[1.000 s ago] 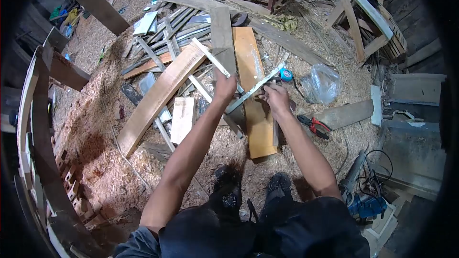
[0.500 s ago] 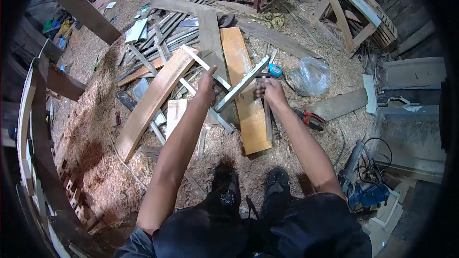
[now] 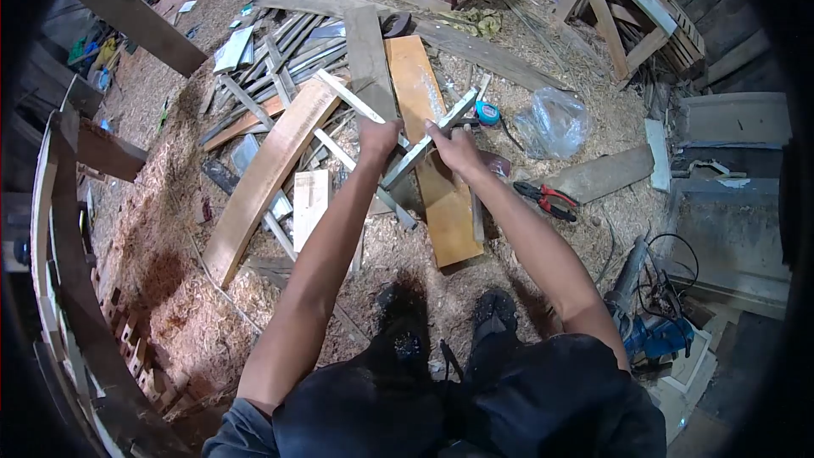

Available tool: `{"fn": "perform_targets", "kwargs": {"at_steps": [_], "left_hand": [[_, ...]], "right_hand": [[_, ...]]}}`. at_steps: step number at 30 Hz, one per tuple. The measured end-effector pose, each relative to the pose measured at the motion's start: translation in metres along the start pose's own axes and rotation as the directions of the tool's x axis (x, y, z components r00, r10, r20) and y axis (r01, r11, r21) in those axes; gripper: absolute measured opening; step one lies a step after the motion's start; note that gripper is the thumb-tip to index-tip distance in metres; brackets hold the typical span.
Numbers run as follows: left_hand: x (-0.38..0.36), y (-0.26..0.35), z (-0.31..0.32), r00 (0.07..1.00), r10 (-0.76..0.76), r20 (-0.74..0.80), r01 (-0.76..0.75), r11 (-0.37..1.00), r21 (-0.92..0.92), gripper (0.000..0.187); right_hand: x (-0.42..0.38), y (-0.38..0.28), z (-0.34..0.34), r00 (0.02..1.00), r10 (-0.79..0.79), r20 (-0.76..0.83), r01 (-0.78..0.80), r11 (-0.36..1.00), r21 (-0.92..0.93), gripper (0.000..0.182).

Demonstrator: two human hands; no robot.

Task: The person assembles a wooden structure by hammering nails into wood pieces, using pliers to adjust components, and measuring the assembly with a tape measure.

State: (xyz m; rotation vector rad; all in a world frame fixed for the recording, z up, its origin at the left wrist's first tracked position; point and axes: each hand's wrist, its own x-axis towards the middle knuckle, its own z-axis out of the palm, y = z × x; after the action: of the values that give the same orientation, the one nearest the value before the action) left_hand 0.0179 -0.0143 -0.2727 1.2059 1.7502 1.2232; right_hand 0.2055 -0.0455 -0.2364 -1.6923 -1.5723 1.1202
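My left hand [image 3: 379, 136] is closed around a thin pale wooden strip [image 3: 346, 95] that slants from upper left toward the middle. Another strip, whitish and rough-edged [image 3: 462, 107], crosses near its end, and my right hand [image 3: 455, 150] grips it with the thumb on top. The fingers of both hands are partly hidden. A third narrow strip [image 3: 335, 149] slopes down beneath my left wrist. Below the hands lies an orange-brown board [image 3: 454, 233] on the shavings, with a grey board [image 3: 365, 38] alongside. A blue tape measure [image 3: 487, 113] sits just beyond my right hand.
Red-handled pliers [image 3: 547, 199] and a crumpled clear plastic bag [image 3: 553, 123] lie to the right. A wide curved plank [image 3: 267, 191] rests at left, near a pile of slats [image 3: 297, 59]. A blue power tool [image 3: 657, 337] is by my right leg. Wooden frames [image 3: 623, 13] stand behind.
Both hands have come closer together and closed on the crossing strips; the right hand was beside its strip before. The view has shifted slightly.
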Motion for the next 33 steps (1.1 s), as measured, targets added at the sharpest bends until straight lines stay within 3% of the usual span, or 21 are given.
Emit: {"fn": "perform_targets", "kwargs": {"at_steps": [2, 5, 6, 7, 8, 9, 13, 15, 16, 17, 18, 20, 21, 23, 26, 28, 30, 31, 32, 33], "left_hand": [[0.012, -0.022, 0.009, 0.999, -0.045, -0.028, 0.048, 0.993, 0.105, 0.038], [0.015, -0.006, 0.005, 0.989, -0.143, 0.026, 0.140, 0.985, 0.100, 0.038], [0.006, 0.011, -0.002, 0.980, -0.187, 0.068, 0.181, 0.980, 0.080, 0.038], [-0.012, 0.059, -0.016, 0.908, -0.392, 0.151, 0.401, 0.915, -0.041, 0.037], [-0.016, 0.057, -0.018, 0.915, -0.373, 0.153, 0.389, 0.917, -0.093, 0.037], [-0.018, 0.055, -0.022, 0.923, -0.355, 0.151, 0.376, 0.915, -0.149, 0.037], [0.007, 0.050, -0.036, 0.876, -0.386, 0.289, 0.463, 0.841, -0.282, 0.033], [0.005, 0.068, -0.041, 0.815, -0.429, 0.389, 0.561, 0.752, -0.346, 0.028], [0.006, 0.072, -0.041, 0.794, -0.416, 0.444, 0.588, 0.711, -0.385, 0.028], [0.007, 0.077, -0.041, 0.772, -0.396, 0.497, 0.614, 0.667, -0.422, 0.027], [0.010, 0.083, -0.041, 0.752, -0.368, 0.547, 0.636, 0.621, -0.458, 0.027], [0.000, 0.107, -0.045, 0.766, -0.315, 0.560, 0.599, 0.665, -0.446, 0.032], [-0.001, 0.113, -0.044, 0.781, -0.273, 0.561, 0.573, 0.672, -0.470, 0.033], [-0.010, 0.133, -0.045, 0.812, -0.203, 0.547, 0.495, 0.736, -0.462, 0.038], [-0.022, 0.156, -0.046, 0.838, -0.165, 0.520, 0.495, 0.629, -0.599, 0.038], [-0.024, 0.170, -0.053, 0.795, -0.123, 0.593, 0.530, 0.616, -0.583, 0.052], [-0.040, 0.201, -0.073, 0.755, -0.142, 0.640, 0.573, 0.616, -0.540, 0.059], [-0.041, 0.210, -0.084, 0.702, -0.046, 0.710, 0.543, 0.680, -0.493, 0.078], [-0.038, 0.213, -0.095, 0.657, 0.040, 0.753, 0.508, 0.714, -0.481, 0.069], [-0.042, 0.220, -0.094, 0.723, 0.019, 0.691, 0.391, 0.813, -0.431, 0.060]], "right_hand": [[0.017, 0.017, 0.004, 0.998, -0.069, 0.016, 0.068, 0.998, 0.015, 0.063], [0.014, 0.009, -0.004, 1.000, 0.017, 0.004, -0.017, 0.996, -0.091, 0.056], [0.011, 0.014, -0.006, 0.998, -0.030, 0.050, 0.026, 0.997, 0.071, 0.058], [0.008, 0.024, -0.008, 0.993, -0.082, 0.088, 0.059, 0.971, 0.234, 0.060], [0.005, 0.031, -0.010, 0.983, -0.142, 0.114, 0.087, 0.916, 0.391, 0.063], [-0.001, 0.034, -0.011, 0.989, -0.150, 0.000, 0.132, 0.866, 0.482, 0.050], [-0.014, 0.040, -0.017, 0.994, -0.104, -0.028, 0.106, 0.894, 0.436, 0.037], [-0.009, 0.027, -0.021, 0.944, -0.330, -0.009, 0.300, 0.845, 0.443, 0.034], [-0.011, 0.011, -0.025, 0.898, -0.440, -0.001, 0.394, 0.804, 0.446, 0.033], [-0.015, -0.005, -0.031, 0.918, -0.389, 0.073, 0.280, 0.768, 0.576, 0.029], [-0.018, -0.023, -0.040, 0.923, -0.380, 0.068, 0.277, 0.774, 0.570, 0.028], [-0.022, -0.044, -0.051, 0.932, -0.357, 0.063, 0.264, 0.787, 0.557, 0.025], [-0.018, -0.047, -0.053, 0.921, -0.383, -0.073, 0.376, 0.822, 0.427, 0.024], [-0.010, -0.058, -0.055, 0.929, -0.357, -0.097, 0.356, 0.791, 0.498, 0.024], [-0.011, -0.084, -0.075, 0.901, -0.416, -0.123, 0.422, 0.774, 0.472, 0.023], [-0.003, -0.102, -0.083, 0.872, -0.459, -0.174, 0.485, 0.754, 0.443, 0.028], [-0.003, -0.115, -0.099, 0.894, -0.420, -0.156, 0.442, 0.772, 0.457, 0.027], [-0.001, -0.119, -0.105, 0.901, -0.407, -0.152, 0.427, 0.766, 0.481, 0.027], [0.001, -0.122, -0.111, 0.909, -0.392, -0.144, 0.408, 0.761, 0.505, 0.027], [0.000, -0.123, -0.114, 0.904, -0.402, -0.143, 0.420, 0.779, 0.466, 0.027]]}}
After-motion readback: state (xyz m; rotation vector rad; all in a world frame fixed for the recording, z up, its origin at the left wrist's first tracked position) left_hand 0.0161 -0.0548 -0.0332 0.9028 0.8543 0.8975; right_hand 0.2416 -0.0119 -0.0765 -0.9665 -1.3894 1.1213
